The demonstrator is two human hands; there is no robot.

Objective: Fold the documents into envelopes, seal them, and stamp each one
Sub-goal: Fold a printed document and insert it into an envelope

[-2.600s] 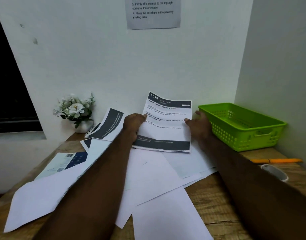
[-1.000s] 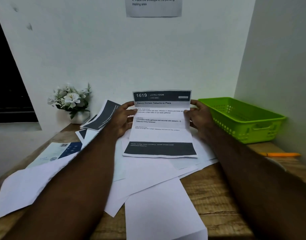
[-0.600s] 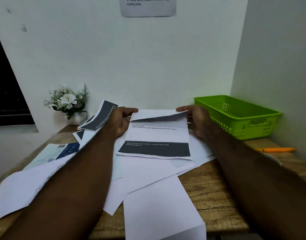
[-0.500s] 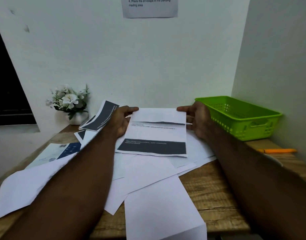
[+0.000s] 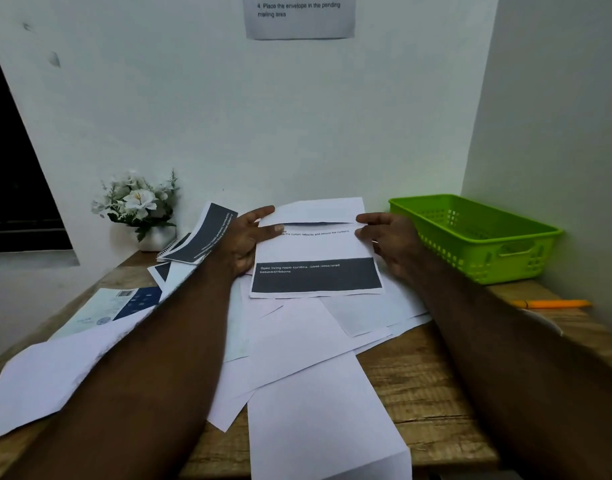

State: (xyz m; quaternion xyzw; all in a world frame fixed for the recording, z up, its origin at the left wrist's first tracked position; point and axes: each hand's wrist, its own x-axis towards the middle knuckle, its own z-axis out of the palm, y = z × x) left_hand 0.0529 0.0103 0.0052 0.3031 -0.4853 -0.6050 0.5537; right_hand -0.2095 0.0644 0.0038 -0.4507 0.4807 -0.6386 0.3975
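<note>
A printed document [image 5: 315, 252] with a dark band along its near edge lies on the paper pile at the back of the wooden desk [image 5: 432, 393]. Its top third is folded over toward me, showing the blank white back. My left hand [image 5: 243, 239] pinches the left edge of the fold, thumb on top. On the right edge, my right hand [image 5: 391, 242] grips the same fold. Several loose white sheets [image 5: 297, 344] lie under and in front of the document.
A green plastic basket [image 5: 474, 237] stands at the back right. An orange pen [image 5: 554, 303] lies beside it. More printed sheets [image 5: 207, 233] lean at the back left by a white flower pot [image 5: 138, 209]. A blue-and-white envelope [image 5: 114, 306] lies at left. A notice [image 5: 299, 15] hangs on the wall.
Both hands lifted the document upright, then folded its top edge with the dark header down toward me. The fold now lies flatter over the text.
</note>
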